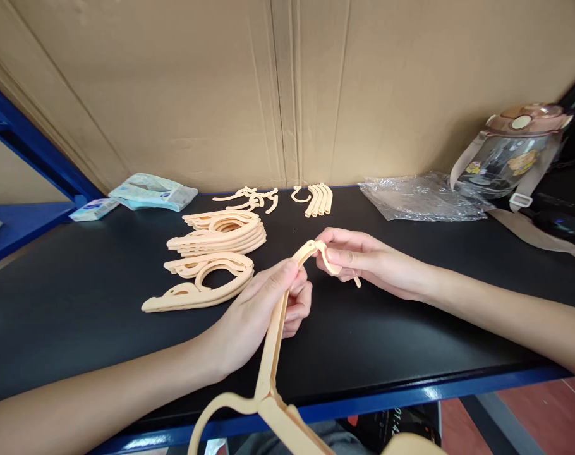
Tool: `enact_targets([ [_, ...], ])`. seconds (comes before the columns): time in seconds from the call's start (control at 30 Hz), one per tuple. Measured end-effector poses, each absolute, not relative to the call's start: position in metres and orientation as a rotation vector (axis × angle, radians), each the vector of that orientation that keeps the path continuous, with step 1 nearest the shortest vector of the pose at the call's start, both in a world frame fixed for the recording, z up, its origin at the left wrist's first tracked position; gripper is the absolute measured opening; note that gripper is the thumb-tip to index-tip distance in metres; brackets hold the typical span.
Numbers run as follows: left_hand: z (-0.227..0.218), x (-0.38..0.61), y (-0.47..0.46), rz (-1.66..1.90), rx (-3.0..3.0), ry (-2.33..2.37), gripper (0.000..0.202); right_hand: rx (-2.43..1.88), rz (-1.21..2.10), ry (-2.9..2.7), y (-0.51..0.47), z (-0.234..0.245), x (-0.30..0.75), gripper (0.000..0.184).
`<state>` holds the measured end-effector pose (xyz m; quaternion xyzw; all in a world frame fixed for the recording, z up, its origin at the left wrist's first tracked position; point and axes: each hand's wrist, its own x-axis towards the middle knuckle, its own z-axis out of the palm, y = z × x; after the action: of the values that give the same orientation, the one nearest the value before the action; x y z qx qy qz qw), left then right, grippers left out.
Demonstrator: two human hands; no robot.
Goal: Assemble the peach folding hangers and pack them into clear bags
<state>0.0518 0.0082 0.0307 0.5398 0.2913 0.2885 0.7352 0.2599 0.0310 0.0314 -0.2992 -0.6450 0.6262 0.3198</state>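
The left hand wraps its grip around one arm of a beige hanger, thumb along the top near the tip; the hanger slants down past the near edge of the counter, hook toward the lower left. The right hand pinches a small curved piece between thumb and fingers, right at that tip. Whether the two parts are joined or merely touching I cannot quite tell, as the fingers cover much of the piece. To handle this meeting point well, I'd brace the arm close to its end, keep the piece in line with it and press gently, without twisting. Folded hangers lie beyond the left wrist, well out of the way.
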Motion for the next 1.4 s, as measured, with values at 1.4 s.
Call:
enact_targets([
  [1.4,0.031,0.049,0.016,0.526,1.514,0.804,0.051,-1.058,1.290,-1.827,0.026,0.050,0.263,0.024],
])
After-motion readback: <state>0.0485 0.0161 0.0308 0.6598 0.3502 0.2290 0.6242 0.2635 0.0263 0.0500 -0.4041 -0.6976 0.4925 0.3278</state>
